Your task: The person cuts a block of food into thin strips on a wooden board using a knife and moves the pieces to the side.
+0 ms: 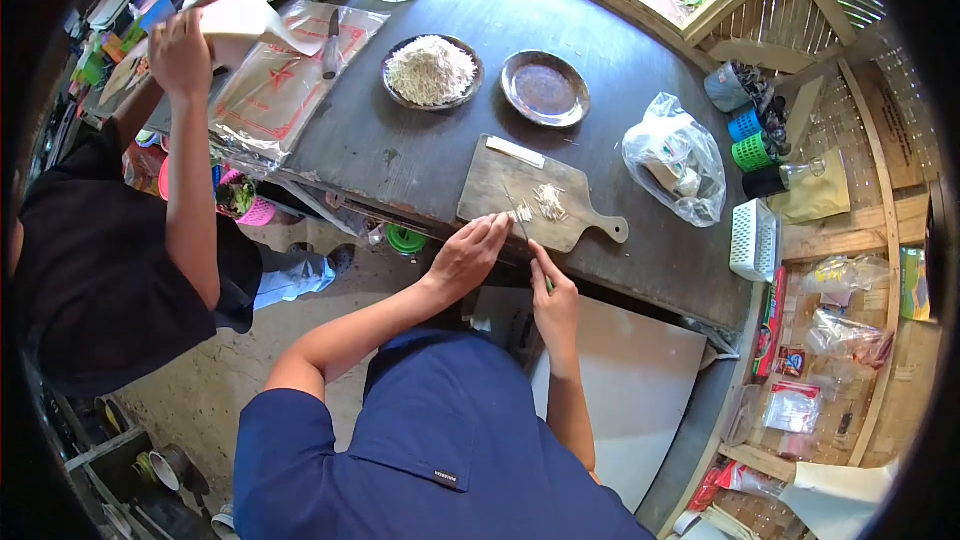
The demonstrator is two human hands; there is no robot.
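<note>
A wooden cutting board with a handle lies at the table's near edge. My right hand is closed round the green handle of a knife, whose thin blade reaches over the board. Beside the blade, my left hand has its fingers bunched on the board's near edge, pressed on a pale food piece mostly hidden under the fingertips. Thin pale shreds lie in a small heap right of the blade. Farther back on the board rests a flat whitish slab.
Behind the board stand a bowl of pale shreds and a dark round plate. A clear plastic bag sits to the right. At left, a co-worker holds a white object near plastic sheets and another knife.
</note>
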